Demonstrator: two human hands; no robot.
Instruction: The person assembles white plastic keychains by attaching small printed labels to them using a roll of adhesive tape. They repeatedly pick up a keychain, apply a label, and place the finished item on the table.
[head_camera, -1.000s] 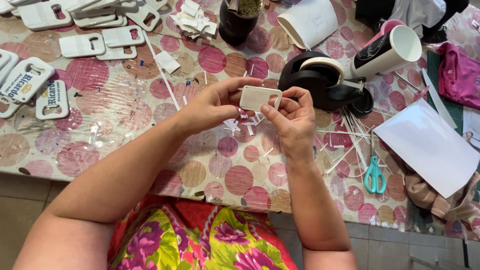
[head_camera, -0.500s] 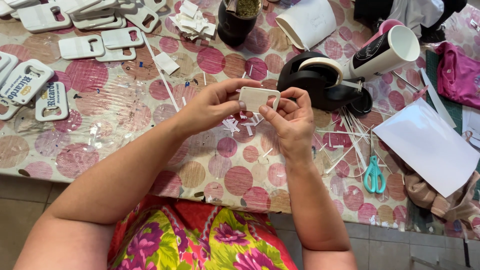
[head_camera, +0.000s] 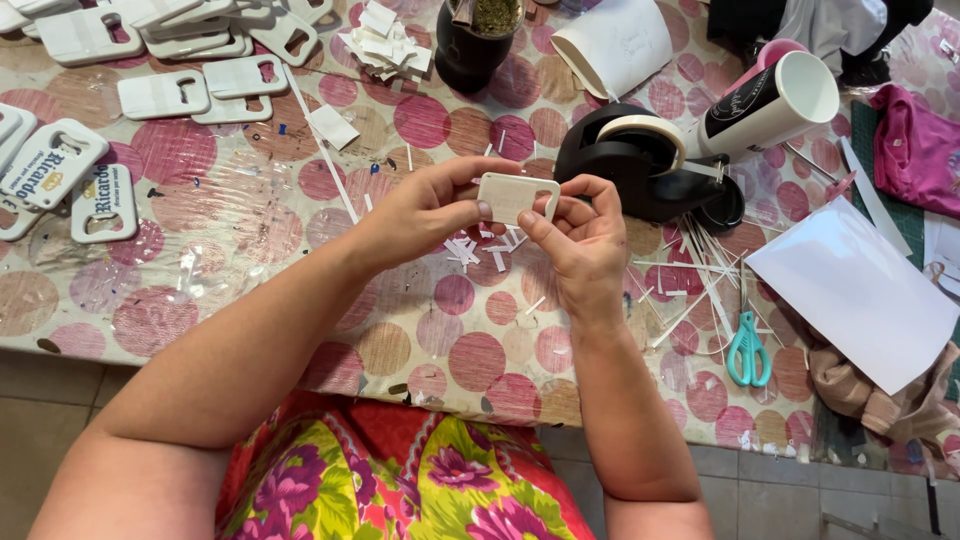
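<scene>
Left hand: the left hand (head_camera: 425, 210) grips the left end of a small white rectangular tag (head_camera: 515, 195), fingers clamped on its edge, thumb on the near side.
Right hand: the right hand (head_camera: 580, 235) holds the tag's right end, fingers pinched on it around the slot.
Tag: held level between both hands, above the surface (head_camera: 200, 280), which is covered by a cloth with pink and brown dots under clear film.
Beneath the hands: short white paper scraps (head_camera: 480, 250) lie scattered on the cloth.
Right of the hands: a black tape dispenser (head_camera: 625, 165) with a pale roll; past it, a white cup (head_camera: 775, 100) on its side.
Lower right: turquoise scissors (head_camera: 747, 350) beside a white sheet (head_camera: 860, 290).
Upper left: many white slotted tags (head_camera: 165, 95), some printed, and a pile of white paper pieces (head_camera: 385, 45).
</scene>
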